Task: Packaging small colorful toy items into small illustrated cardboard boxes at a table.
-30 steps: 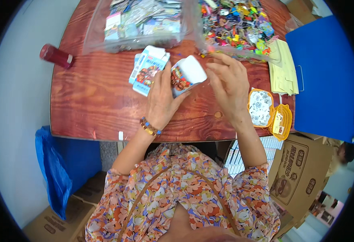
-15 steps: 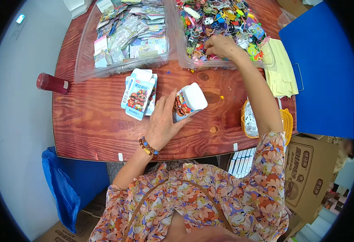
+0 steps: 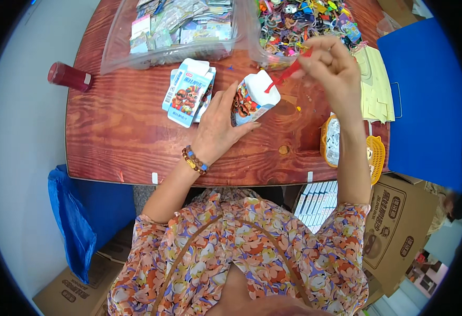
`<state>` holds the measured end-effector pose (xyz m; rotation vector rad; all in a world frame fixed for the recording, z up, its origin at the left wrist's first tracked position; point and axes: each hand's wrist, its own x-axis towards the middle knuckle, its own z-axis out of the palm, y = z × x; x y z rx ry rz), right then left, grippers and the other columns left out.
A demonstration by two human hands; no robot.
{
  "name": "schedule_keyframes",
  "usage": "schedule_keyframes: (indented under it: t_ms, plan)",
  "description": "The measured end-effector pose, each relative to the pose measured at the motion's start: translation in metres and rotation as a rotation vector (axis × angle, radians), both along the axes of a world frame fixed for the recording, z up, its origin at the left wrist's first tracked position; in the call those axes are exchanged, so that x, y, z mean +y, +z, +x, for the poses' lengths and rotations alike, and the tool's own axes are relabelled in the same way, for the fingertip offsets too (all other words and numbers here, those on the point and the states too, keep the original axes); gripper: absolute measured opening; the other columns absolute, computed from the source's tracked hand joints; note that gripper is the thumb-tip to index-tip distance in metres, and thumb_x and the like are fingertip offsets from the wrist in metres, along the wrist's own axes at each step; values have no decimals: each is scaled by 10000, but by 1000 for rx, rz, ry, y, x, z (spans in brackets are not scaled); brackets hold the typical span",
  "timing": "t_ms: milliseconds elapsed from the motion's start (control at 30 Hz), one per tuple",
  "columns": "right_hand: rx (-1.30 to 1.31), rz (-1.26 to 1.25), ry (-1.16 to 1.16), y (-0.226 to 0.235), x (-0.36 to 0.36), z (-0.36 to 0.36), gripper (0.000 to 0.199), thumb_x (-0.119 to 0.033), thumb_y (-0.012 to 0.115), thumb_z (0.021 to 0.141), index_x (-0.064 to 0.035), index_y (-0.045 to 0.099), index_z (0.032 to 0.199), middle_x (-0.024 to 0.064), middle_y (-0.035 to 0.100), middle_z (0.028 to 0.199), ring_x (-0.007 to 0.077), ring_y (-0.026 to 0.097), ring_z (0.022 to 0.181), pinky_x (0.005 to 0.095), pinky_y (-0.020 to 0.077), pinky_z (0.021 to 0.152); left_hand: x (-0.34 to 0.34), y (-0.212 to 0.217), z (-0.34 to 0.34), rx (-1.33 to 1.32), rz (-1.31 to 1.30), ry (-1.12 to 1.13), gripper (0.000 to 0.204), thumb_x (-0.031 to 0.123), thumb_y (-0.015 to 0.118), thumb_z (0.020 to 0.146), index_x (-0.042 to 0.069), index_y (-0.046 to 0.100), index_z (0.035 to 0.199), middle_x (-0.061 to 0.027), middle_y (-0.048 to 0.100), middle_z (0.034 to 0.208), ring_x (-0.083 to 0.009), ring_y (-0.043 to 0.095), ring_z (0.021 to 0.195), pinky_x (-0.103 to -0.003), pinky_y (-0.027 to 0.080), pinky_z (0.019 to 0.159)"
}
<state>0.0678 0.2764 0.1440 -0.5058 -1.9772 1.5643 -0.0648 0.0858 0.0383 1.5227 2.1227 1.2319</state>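
Observation:
My left hand [image 3: 218, 124] is wrapped round a small printed carton [image 3: 248, 108] whose white top flap [image 3: 265, 87] is raised. In my right hand [image 3: 333, 66], pinched between thumb and fingers, is a thin red plastic piece [image 3: 286, 76]; its exact kind I cannot make out. The red piece's lower end points at the carton's white flap. Left of the carton lie flattened, light-blue cartons [image 3: 186, 97] in a small stack. Beyond my right hand is a clear bin of small colourful trinkets [image 3: 299, 26].
A clear bin of packaged cards [image 3: 189, 26] stands at the far left, a dark red cylinder [image 3: 70, 77] at the table's left edge. Yellow papers [image 3: 376, 87] lie at right beside a blue chair [image 3: 426, 100]. Yellow baskets [image 3: 377, 158] and cardboard boxes [image 3: 399, 226] are nearer.
My right hand has come out of the trinket bin toward the carton, bringing the red piece. My left hand still holds the carton. The whole view has shifted slightly.

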Motion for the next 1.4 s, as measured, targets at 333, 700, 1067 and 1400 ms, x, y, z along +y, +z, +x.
schedule_keyframes:
  t_ms: [333, 700, 1067, 1400]
  plan:
    - [-201, 604, -137, -32, -52, 4, 62, -41, 695, 866, -20, 680, 923, 29, 716, 910, 127, 669, 934, 347, 456, 940, -10, 1, 16, 99, 37, 91, 902, 233, 877, 687, -12, 407, 1416, -191, 552, 1095, -364, 584, 985, -432, 511, 817]
    - [-105, 632, -288, -68, -73, -10, 75, -146, 721, 848, -79, 744, 873, 94, 676, 1225, 309, 489, 1322, 469, 275, 1126, -2, -5, 17, 127, 129, 184, 864, 229, 871, 699, -29, 424, 1392, -194, 562, 1099, -375, 610, 970, -449, 524, 795]
    - [-252, 845, -89, -63, -58, 24, 134, -163, 704, 875, -87, 746, 977, 110, 595, 1348, 340, 463, 1342, 510, 311, 1119, -7, -15, 12, 157, 37, 90, 832, 201, 862, 712, 0, 436, 1397, -208, 556, 1176, -385, 578, 1067, -443, 505, 890]
    - [-995, 364, -536, -85, 7, 181, 246, -178, 722, 860, -2, 705, 1030, 152, 697, 1082, 246, 670, 925, 329, 516, 771, -25, -34, 30, 27, -77, -92, 857, 226, 861, 721, 11, 417, 1422, -204, 563, 1146, -381, 587, 1045, -450, 502, 866]
